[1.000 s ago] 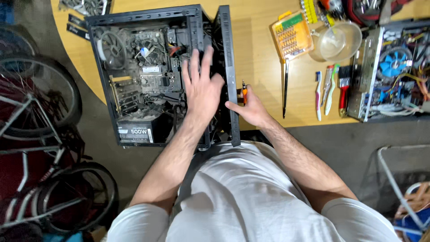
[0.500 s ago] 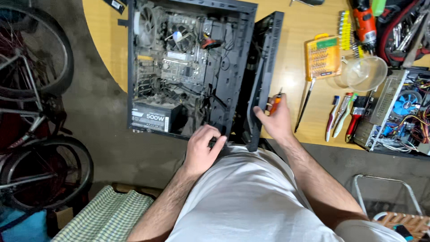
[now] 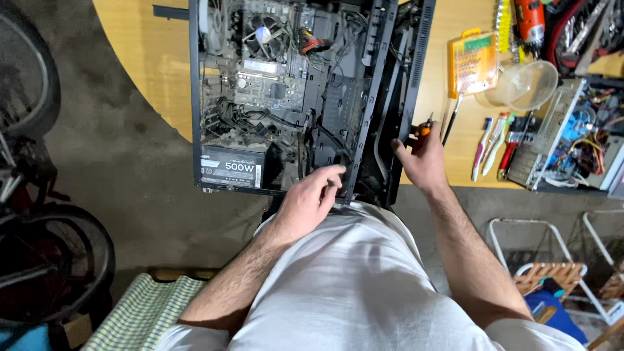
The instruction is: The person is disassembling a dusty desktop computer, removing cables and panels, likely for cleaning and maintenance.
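Count, head view. Open computer cases: 2, one black tower (image 3: 292, 97) lying on its side at the table edge, one second chassis (image 3: 565, 136) at far right with coloured wiring exposed. Power supply units visible: 1 (image 3: 233, 168), black, in the tower's lower corner. Round cooler fans in the tower: 1 (image 3: 263, 32). Hands: 2, left hand (image 3: 309, 198) and right hand (image 3: 419, 159). Orange-handled screwdrivers in the right hand: 1 (image 3: 424, 127). Yellow bit cases: 1 (image 3: 472, 63). Clear plastic bowls: 1 (image 3: 523, 84). Toothbrush-like brushes beside the bowl: 2 (image 3: 484, 146). Bicycle wheels at left: 2 (image 3: 58, 260). Wooden tables: 1 (image 3: 149, 71).
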